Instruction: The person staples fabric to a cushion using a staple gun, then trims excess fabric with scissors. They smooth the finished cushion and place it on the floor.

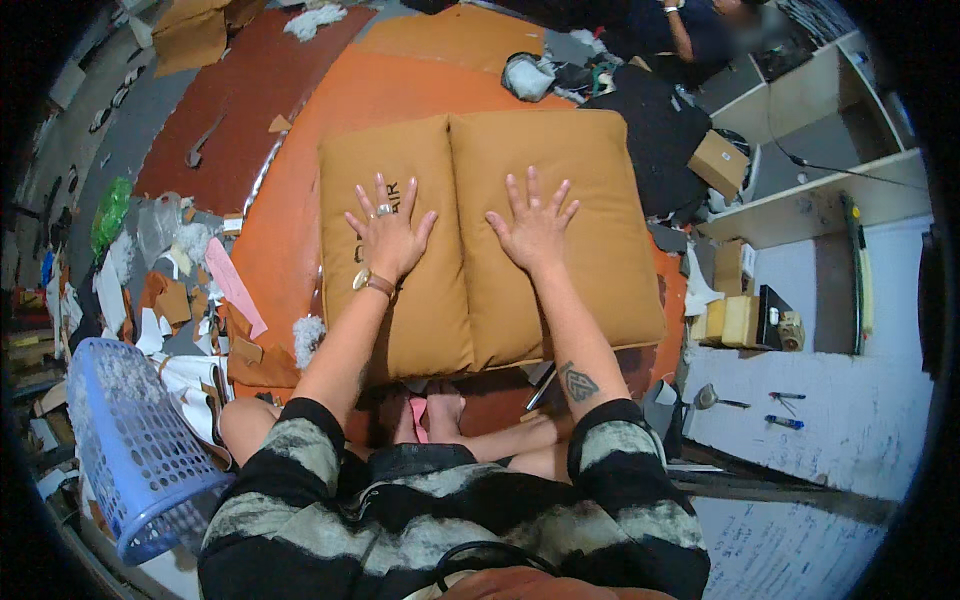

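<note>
A large tan cushion lies in front of me, stuffed plump and divided by one seam into a narrower left part and a wider right part. Dark lettering runs along its left part. My left hand, with a ring and a wristwatch, rests palm down on the left part with its fingers spread. On the right part, just past the seam, my right hand also lies flat, fingers apart. Neither hand grips anything. Beneath the cushion spreads an orange sheet.
At my left stands a blue plastic basket with white stuffing, near fabric scraps and a pink strip. A white shelf unit and a pale board with pens are on the right. Another person sits at the far right.
</note>
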`<state>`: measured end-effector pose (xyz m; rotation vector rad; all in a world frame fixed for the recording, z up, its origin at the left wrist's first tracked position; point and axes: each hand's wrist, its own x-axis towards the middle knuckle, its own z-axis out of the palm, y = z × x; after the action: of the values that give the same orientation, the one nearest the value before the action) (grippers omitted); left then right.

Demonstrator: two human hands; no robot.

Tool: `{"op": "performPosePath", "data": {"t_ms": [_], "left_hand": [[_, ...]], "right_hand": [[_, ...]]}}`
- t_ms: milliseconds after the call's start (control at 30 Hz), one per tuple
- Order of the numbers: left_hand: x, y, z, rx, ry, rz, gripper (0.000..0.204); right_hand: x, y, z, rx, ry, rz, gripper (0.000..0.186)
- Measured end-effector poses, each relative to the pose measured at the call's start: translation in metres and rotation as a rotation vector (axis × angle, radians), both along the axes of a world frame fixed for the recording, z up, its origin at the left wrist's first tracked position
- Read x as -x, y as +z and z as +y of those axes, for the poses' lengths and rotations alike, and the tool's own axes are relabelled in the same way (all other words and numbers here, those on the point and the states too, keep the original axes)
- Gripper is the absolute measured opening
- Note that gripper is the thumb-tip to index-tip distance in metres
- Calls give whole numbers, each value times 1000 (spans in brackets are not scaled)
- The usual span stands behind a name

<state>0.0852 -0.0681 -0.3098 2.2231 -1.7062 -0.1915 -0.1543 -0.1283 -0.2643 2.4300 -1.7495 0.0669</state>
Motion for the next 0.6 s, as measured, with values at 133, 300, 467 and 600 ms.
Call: {"op": "performPosePath", "data": {"t_ms": [133, 300, 467, 600], "left_hand": [[32, 18, 40, -2, -140, -10, 72], [61, 5, 105, 61, -306, -93, 65], [40, 21, 173, -28, -324, 71, 68], [-6, 4, 185, -11, 13, 46, 76]], "right_hand": [[-15, 2, 31, -64, 96, -35, 73], [-32, -17, 95, -86, 220, 14, 62], [3, -21, 139, -222, 416, -276, 61], [51, 43, 95, 171, 176, -355, 65]]}}
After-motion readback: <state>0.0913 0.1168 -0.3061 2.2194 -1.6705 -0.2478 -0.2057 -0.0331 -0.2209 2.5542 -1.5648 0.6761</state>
